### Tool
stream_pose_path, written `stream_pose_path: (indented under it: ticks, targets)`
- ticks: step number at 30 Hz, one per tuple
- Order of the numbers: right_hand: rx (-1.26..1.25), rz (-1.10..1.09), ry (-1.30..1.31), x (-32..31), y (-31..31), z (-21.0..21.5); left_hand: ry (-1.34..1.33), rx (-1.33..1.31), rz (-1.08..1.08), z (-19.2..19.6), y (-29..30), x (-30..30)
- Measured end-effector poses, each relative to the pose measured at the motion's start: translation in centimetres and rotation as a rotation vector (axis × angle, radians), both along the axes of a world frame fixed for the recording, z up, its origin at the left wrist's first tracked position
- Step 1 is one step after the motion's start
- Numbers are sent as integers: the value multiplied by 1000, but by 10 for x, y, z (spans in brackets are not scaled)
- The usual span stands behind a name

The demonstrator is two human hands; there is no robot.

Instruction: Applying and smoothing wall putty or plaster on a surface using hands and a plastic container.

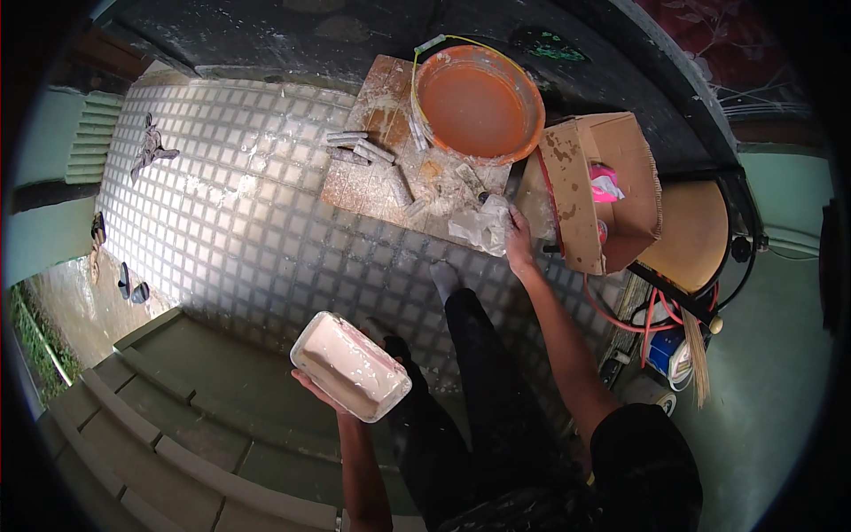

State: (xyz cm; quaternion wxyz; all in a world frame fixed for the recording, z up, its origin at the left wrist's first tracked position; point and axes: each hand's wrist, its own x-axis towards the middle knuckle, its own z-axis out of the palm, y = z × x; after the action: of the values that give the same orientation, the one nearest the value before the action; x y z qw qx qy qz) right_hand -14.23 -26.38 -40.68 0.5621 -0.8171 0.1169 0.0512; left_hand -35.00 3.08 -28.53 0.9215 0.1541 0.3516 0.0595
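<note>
My left hand [321, 390] grips a white rectangular tub [390, 403] from beneath and the side. A pale pinkish paste coats its inside, with thicker smears along one wall. My right hand [519, 238] reaches down to the right front corner of a stained wooden board [341, 186]. Its fingers are closed beside a crumpled, whitish plastic bag [479, 229]; what they hold is partly hidden. Just beyond these fingers lies a tool with a dark handle [482, 196]. Several grey-white, stick-like pieces [377, 151] rest on the board.
An orange bucket [530, 133] of cloudy orange-brown liquid stands at the board's far right. Right of it is an open cardboard box [581, 213] with a pink packet [605, 183]. Stairs [204, 443] run along the lower left; a cloth [151, 149] lies on the tiled floor [230, 204].
</note>
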Motion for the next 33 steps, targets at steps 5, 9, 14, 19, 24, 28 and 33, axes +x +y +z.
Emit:
stream_pose_path:
  ticks: [5, 9, 14, 19, 24, 28, 33]
  targets:
    - [406, 102, 19, 10, 3, 20, 15, 63, -17, 4, -4, 5]
    - [-93, 166, -111, 15, 8, 44, 3, 22, -46, 9, -11, 8]
    - [-913, 96, -378, 3, 1, 21, 0, -21, -57, 4, -16, 7]
    - [-749, 225, -292, -16, 9, 7, 1, -124, 4, 15, -25, 15]
    - [-670, 161, 185, -1, 16, -7, -142, -91, -120, 5, -20, 12]
    - [-438, 368, -63, 11, 42, 20, -161, -126, -97, -9, -9, 1]
    - [393, 296, 47, 13, 38, -23, -233, -271, -67, 3, -20, 14]
